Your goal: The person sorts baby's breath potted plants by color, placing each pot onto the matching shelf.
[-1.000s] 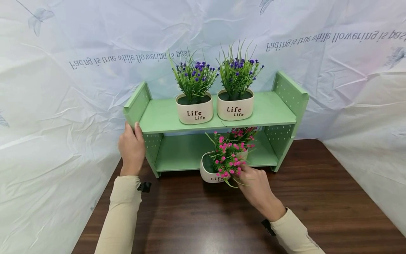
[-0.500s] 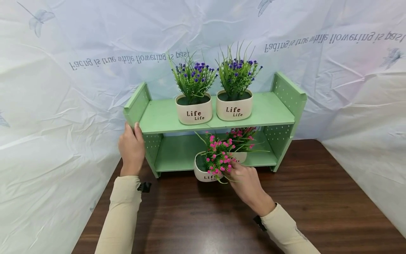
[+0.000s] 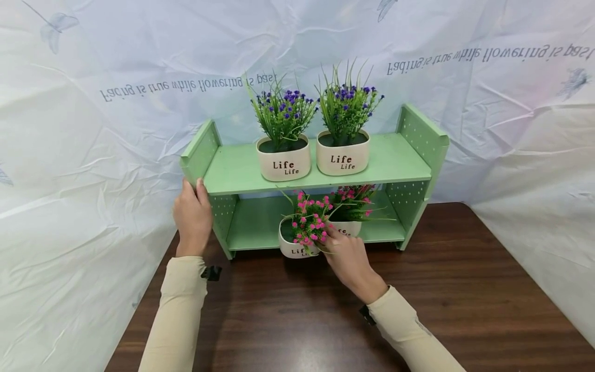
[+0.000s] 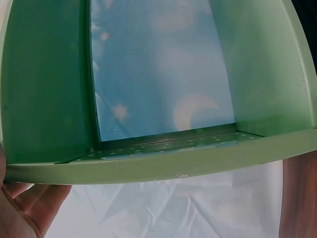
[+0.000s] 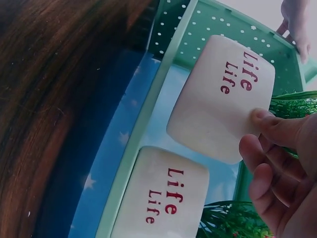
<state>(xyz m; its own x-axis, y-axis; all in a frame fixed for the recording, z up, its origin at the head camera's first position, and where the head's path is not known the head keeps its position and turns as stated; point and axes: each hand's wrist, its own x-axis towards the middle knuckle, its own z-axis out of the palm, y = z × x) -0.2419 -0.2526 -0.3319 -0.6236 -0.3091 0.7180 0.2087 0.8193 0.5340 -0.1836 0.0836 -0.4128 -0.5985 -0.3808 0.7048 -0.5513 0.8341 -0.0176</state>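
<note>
My left hand (image 3: 192,217) holds the left side panel of a green two-tier shelf (image 3: 234,168); in the left wrist view its fingers (image 4: 47,208) lie along the panel's edge. With thumb and fingers, my right hand (image 3: 350,261) pinches the rim of a white "Life" flowerpot (image 3: 290,249) with pink flowers, at the front of the lower tier. The right wrist view shows this flowerpot (image 5: 218,104) tilted and apart from a second white flowerpot (image 3: 351,228), which stands on the lower tier with pink flowers. My right hand partly covers both pots.
Two white flowerpots with purple flowers, a left one (image 3: 283,161) and a right one (image 3: 343,155), stand on the upper tier. Under the shelf is a dark wooden table (image 3: 279,310). A pale printed cloth (image 3: 186,41) hangs behind.
My right hand has carried the pink-flowered pot leftward and slightly up toward the lower tier, uncovering more of the second pink-flowered pot. My left hand has stayed on the shelf.
</note>
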